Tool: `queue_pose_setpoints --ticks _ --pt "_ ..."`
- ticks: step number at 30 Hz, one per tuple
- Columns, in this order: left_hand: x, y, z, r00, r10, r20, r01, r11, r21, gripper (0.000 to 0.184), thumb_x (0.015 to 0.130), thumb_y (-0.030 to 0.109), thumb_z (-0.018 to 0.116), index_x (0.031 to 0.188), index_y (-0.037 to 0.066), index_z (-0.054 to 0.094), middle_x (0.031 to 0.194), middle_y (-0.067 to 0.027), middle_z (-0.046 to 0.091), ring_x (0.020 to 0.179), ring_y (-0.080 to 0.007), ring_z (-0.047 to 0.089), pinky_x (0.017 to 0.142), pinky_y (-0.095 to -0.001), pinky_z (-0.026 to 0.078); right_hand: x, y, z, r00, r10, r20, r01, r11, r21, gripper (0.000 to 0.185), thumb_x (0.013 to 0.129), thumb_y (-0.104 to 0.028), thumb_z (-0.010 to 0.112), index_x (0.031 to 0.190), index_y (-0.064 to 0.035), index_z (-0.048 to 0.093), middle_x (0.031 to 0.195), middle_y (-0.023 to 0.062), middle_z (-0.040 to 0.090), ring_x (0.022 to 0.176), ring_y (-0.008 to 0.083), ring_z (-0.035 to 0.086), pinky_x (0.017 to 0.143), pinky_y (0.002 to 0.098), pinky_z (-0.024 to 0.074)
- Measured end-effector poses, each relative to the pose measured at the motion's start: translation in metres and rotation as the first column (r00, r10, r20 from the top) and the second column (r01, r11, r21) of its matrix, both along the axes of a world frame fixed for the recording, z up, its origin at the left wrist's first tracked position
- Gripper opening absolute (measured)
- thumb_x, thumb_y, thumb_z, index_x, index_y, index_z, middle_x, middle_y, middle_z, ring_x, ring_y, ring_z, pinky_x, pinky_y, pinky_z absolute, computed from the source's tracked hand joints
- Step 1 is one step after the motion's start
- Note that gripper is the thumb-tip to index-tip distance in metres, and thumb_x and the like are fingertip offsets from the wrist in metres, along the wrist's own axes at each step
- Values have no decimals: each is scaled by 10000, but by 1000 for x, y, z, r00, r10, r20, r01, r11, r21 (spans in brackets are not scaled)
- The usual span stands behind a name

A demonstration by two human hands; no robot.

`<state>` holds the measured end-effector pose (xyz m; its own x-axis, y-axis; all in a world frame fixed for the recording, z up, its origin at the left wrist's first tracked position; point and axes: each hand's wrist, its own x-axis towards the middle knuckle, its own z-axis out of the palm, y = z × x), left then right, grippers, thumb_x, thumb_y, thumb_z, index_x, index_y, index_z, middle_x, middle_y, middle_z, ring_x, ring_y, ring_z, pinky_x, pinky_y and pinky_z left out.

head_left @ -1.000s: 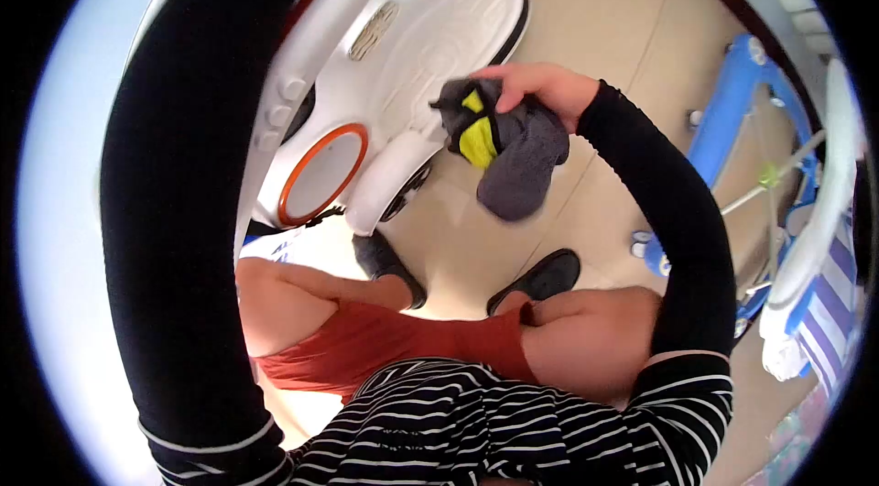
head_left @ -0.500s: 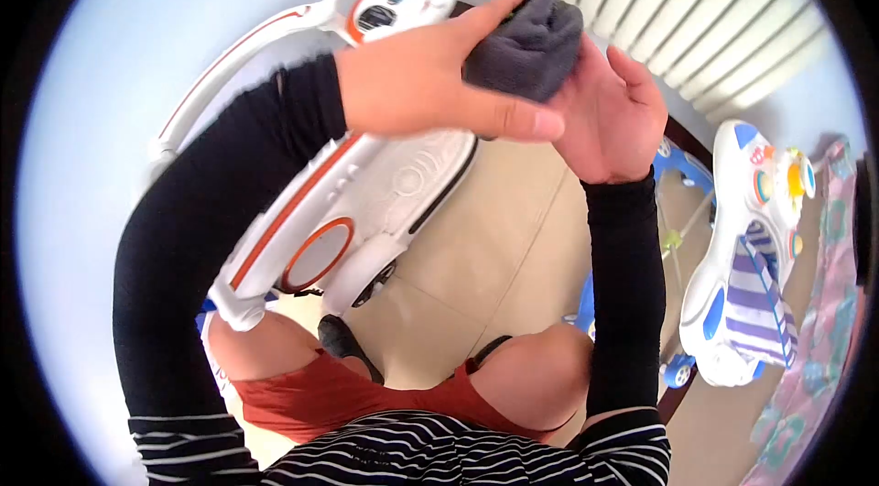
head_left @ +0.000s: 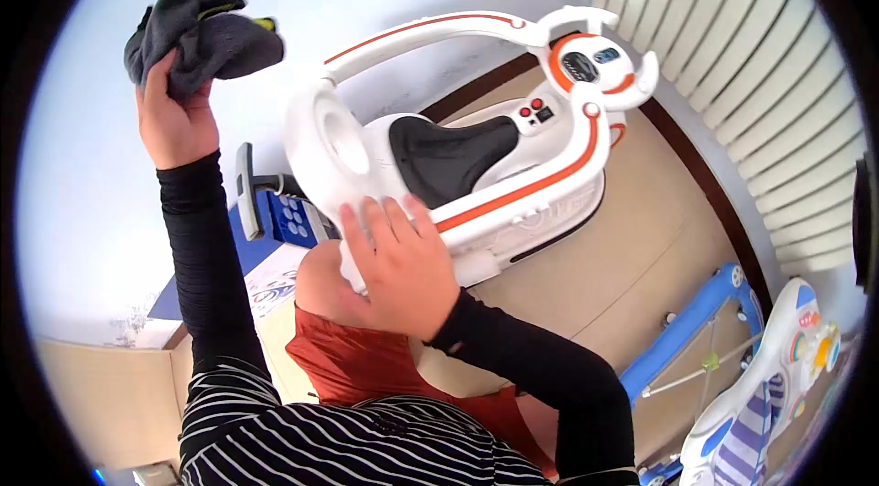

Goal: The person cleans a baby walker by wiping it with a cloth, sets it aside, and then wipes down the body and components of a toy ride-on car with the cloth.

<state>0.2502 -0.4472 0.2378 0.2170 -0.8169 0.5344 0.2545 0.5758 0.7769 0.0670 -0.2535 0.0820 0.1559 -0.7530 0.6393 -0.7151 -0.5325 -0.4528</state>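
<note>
My left hand (head_left: 180, 131) raised at far left, grey cloth (head_left: 206, 42) gripped between thumb and fingers. Cloth just above left palm, left arm nearer, well apart from right hand (head_left: 405, 273); long axis unclear in folds. Right fingers spread over rear of white ride-on toy (head_left: 309, 152); contact can't tell. Cloth soft, crumpled, yellow-green patches. Toy smooth moulded plastic, black contoured seat (head_left: 439, 158). Beyond: ribbed radiator (head_left: 728, 55).

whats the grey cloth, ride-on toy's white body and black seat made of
Grey cloth: matte fabric, perhaps fleece, given its soft folds. White body: probably glossy moulded plastic, from its smooth curves. Black seat: dull, even surface; maybe plastic or vinyl.
</note>
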Motion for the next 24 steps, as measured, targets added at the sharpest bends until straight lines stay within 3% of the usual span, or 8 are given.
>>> queue_pose_setpoints --ticks 2,4,7,14,16,20,23,24 --pt "18 1 -1 994 96 -46 -95 995 20 275 975 126 597 1223 9 623 1147 -112 690 1049 -233 652 843 -360 523 10 -3 -9 997 -32 -76 37 997 62 672 804 -399 700 1312 32 616 983 155 639 958 336 614 978 464 440" --pt "29 -7 -8 995 83 -52 -82 996 32 273 971 128 605 1214 5 626 1145 -110 688 1043 -231 650 848 -356 523 7 -2 -7 994 -14 -105 29 989 147 689 808 -424 686 1318 34 614 904 121 608 885 306 597 914 438 446" --pt "38 -24 -18 997 26 -73 -21 998 67 269 968 127 611 1203 -3 626 1150 -110 684 1038 -230 649 854 -357 520 -7 -4 -3 993 39 -113 -24 992 124 701 798 -426 697 1317 37 612 863 105 576 829 282 575 861 421 437" --pt "68 -55 -49 998 -23 -61 30 993 116 260 972 126 617 1186 -22 634 1158 -111 680 1070 -226 645 888 -355 512 -73 11 4 968 121 -220 -55 956 288 764 688 -322 807 1312 44 562 949 146 599 910 330 599 904 463 451" --pt "72 -62 -70 996 -39 -83 51 986 156 229 971 128 625 1152 -9 657 1153 -101 678 1079 -221 640 911 -363 512 -95 23 11 961 95 -259 5 932 362 757 674 -297 815 1305 35 562 1025 166 629 984 362 615 1013 501 434" --pt "72 -71 -119 985 -169 18 159 952 261 240 908 97 672 1129 14 628 1060 -113 699 944 -235 694 815 -356 567 -130 39 24 899 59 -434 172 864 474 681 683 -321 821 1227 19 591 1042 178 645 1031 369 627 1125 534 376" --pt "42 -64 -146 970 -241 16 222 916 334 259 867 62 679 1111 -7 625 1018 -105 699 907 -213 688 794 -325 554 -146 51 23 854 -145 -499 403 792 459 612 704 -369 832 1135 6 612 994 181 641 998 374 633 1140 553 356" --pt "32 -63 -156 963 -265 48 234 913 335 277 854 62 684 1114 -14 624 1011 -104 698 906 -203 683 800 -318 551 -149 49 25 824 -193 -533 480 738 474 583 738 -408 833 1089 5 619 972 185 645 974 380 639 1058 525 438"
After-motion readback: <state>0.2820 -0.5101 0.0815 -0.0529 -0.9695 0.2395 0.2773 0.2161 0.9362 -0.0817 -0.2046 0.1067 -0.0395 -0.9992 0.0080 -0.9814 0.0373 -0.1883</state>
